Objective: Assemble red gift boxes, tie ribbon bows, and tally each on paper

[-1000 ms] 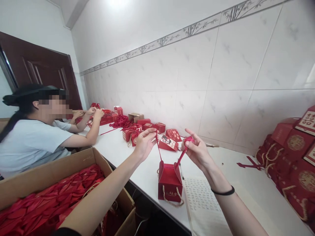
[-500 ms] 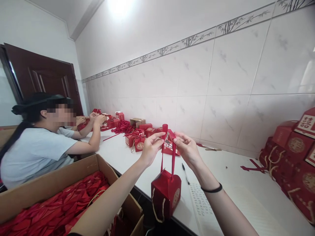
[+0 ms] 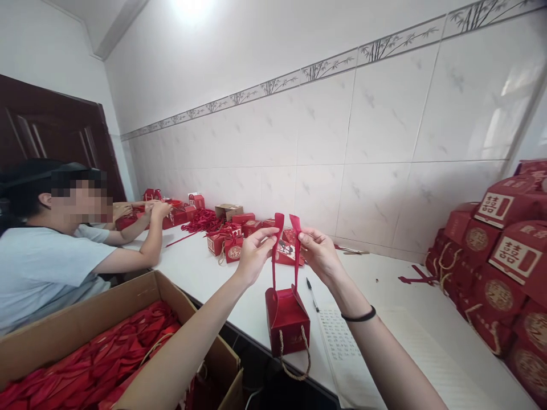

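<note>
Between my arms, at the front edge of the table, is a small red gift box [image 3: 288, 322] with a twisted rope handle [image 3: 305, 364] hanging off its near side. A red ribbon [image 3: 274, 267] comes up from the top of the box in two strands. My left hand [image 3: 255, 254] pinches the left strand near its end. The right strand is pinched by my right hand [image 3: 321, 254], which wears a black band at the wrist. Both ribbon ends stick up above my fingers, held apart. Behind them lies a red box with a printed figure [image 3: 287, 250], partly hidden.
A cardboard carton [image 3: 156, 285] full of red folded pieces stands at the left. Stacked red boxes [image 3: 474, 267] rise at the right. A pen [image 3: 313, 294] and a written notebook [image 3: 342, 336] lie beside the box. A seated co-worker [image 3: 55, 245] handles red boxes at the left.
The box has turned so its rope-handled side faces me more squarely, and it sits slightly higher. The ribbon strands now stand straighter and more clearly apart. The view has shifted right.
</note>
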The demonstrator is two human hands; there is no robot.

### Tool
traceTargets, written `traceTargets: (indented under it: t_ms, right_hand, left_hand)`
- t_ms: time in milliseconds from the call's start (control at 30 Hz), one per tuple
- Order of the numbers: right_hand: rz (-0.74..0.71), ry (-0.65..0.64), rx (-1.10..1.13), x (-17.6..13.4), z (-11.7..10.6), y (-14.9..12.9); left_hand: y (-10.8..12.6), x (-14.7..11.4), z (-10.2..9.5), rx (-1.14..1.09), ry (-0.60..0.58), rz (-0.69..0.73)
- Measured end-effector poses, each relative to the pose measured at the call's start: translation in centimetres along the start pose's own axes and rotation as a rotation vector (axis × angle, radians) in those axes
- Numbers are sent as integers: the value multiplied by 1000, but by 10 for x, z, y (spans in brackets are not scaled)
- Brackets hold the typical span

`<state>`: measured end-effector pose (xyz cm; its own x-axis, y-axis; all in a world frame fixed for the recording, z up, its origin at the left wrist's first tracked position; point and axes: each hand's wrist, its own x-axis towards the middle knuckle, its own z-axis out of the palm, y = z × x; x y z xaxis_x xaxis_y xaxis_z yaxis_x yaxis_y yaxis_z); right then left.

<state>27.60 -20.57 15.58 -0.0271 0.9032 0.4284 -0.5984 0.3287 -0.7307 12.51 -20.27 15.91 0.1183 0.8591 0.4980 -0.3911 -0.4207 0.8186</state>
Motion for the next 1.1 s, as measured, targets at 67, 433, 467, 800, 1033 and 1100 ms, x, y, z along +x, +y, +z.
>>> traceTargets:
  t_ms: [67,433,467,800,1033,1100]
  right_hand:
    - [-25,-19,-17,-1,0,0]
    - [-214,-102,-316,1,10,-5]
    - [-233,-81,-335,1,12,-6]
    - [-235,83,-385,-11,12,-13]
    - [-454,-157,-683,-47,8,-7]
    - [-431,-272,-712,-52,5,-6]
  left_hand:
    - [-2,2,2,56,-13,22]
    - [8,-1,17,375,-283,31]
    - [8,-1,18,387,-277,31]
    - [1,0,13,191,-175,-10]
    - [-5,4,9,75,-129,-32]
    - [-5,4,8,108,-144,-21]
